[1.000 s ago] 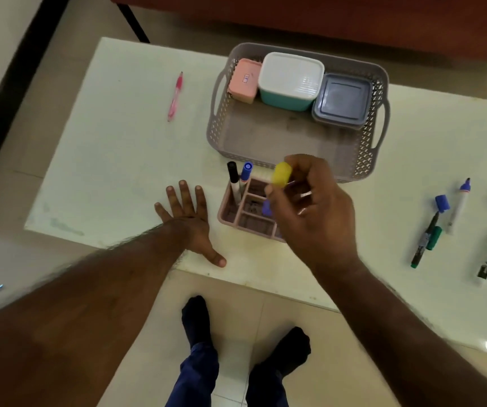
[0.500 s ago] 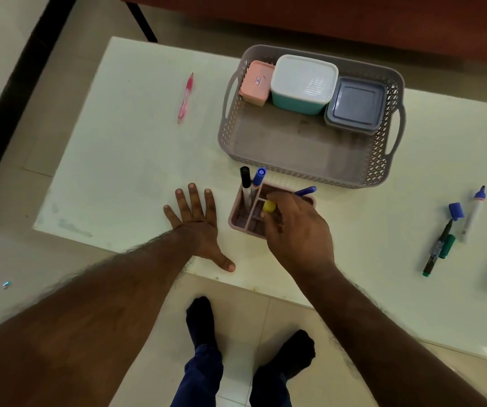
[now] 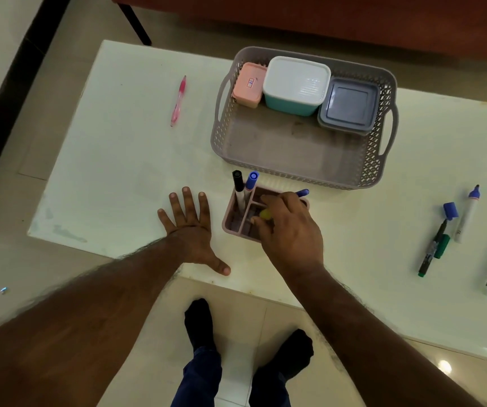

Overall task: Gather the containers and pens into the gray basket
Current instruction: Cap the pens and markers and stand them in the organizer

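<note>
The gray basket (image 3: pixel 280 148) stands at the table's far middle with a pink container (image 3: pixel 249 83), a white-lidded teal container (image 3: pixel 296 83) and a gray-blue container (image 3: pixel 349 105) along its far wall. In front of it sits a pink pen holder (image 3: pixel 232 221) with a black marker (image 3: pixel 238 186) and a blue marker (image 3: pixel 251 183) upright in it. My right hand (image 3: pixel 290 230) hovers over the holder and pinches a yellow-capped marker (image 3: pixel 265 214) down into it; a blue pen tip (image 3: pixel 302 193) sticks out behind the hand. My left hand (image 3: pixel 192 233) rests flat on the table, fingers spread.
A pink pen (image 3: pixel 178 99) lies at the far left of the white table (image 3: pixel 119 171). Several markers (image 3: pixel 465 214) and a blue cap (image 3: pixel 450 210) lie at the right. My feet (image 3: pixel 201 324) stand on the tiled floor below the near edge.
My right hand came down from above the basket's near wall and lowered the yellow-capped marker into the pen holder. My left hand stayed flat on the table.
</note>
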`<state>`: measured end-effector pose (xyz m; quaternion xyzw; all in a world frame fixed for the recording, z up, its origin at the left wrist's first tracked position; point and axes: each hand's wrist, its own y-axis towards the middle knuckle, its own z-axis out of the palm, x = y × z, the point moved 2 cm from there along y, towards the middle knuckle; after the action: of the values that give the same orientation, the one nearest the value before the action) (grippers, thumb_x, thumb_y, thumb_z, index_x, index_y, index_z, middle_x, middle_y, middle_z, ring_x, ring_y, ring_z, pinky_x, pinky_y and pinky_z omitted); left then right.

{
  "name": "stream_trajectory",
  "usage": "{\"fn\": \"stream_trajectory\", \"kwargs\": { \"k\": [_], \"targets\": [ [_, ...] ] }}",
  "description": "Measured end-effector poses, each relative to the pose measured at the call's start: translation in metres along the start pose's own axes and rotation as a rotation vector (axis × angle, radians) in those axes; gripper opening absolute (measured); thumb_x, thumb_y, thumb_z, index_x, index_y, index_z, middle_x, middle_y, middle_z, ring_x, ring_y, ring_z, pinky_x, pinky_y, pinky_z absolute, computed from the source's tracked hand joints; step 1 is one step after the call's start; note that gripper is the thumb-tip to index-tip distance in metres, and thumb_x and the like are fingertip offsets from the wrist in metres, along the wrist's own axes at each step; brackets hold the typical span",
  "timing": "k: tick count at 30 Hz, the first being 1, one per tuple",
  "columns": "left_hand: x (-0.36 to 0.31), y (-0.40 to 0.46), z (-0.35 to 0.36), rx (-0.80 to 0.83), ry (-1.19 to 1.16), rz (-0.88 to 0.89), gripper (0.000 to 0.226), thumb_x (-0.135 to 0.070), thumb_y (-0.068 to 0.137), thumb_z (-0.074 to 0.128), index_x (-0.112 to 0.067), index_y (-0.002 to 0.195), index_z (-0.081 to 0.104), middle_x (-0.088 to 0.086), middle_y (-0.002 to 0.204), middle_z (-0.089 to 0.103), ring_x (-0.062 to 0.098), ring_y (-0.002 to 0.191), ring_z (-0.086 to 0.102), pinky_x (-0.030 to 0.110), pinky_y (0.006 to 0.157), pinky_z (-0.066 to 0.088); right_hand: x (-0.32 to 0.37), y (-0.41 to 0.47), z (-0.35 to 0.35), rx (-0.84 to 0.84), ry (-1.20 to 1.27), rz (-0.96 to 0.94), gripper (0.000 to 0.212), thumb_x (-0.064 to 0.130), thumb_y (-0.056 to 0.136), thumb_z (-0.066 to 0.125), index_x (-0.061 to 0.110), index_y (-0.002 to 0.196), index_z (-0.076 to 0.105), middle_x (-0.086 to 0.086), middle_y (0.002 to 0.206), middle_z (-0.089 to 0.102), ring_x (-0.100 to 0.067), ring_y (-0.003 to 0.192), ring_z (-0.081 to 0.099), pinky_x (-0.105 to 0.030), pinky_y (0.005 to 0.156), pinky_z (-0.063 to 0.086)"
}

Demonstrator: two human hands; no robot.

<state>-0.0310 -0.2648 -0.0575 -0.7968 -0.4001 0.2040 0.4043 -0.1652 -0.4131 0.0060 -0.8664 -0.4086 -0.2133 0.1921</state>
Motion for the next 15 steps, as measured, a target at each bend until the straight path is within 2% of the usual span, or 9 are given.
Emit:
{"fn": "stream_trajectory", "kwargs": {
  "k": [10,15],
  "targets": [
    [0.004,0.004,0.007,-0.054,-0.015,0.03,0.18,-0.095,0.02,0.065,-0.016,0.132,-0.051,0.018,0.133,-0.062,0.044,0.125,-0.053,0.072,0.108,-0.015,-0.007,-0.004,-0.008,0.026,0.105,0.002,0.037,0.03,0.092,0.066,0.019,0.127,0.057,0.0,0.127,0.058,-0.016,0.113,0.056,-0.032,0.091,0.053],
    [0.003,0.007,0.009,-0.063,-0.014,0.026,0.179,-0.095,0.021,0.065,-0.017,0.131,-0.053,0.017,0.131,-0.063,0.043,0.125,-0.054,0.07,0.109,-0.016,-0.017,-0.021,-0.015,-0.071,0.132,-0.053,0.028,0.031,0.091,0.068,0.018,0.115,0.062,0.0,0.116,0.064,-0.014,0.099,0.061,-0.029,0.08,0.055]
  ]
}}
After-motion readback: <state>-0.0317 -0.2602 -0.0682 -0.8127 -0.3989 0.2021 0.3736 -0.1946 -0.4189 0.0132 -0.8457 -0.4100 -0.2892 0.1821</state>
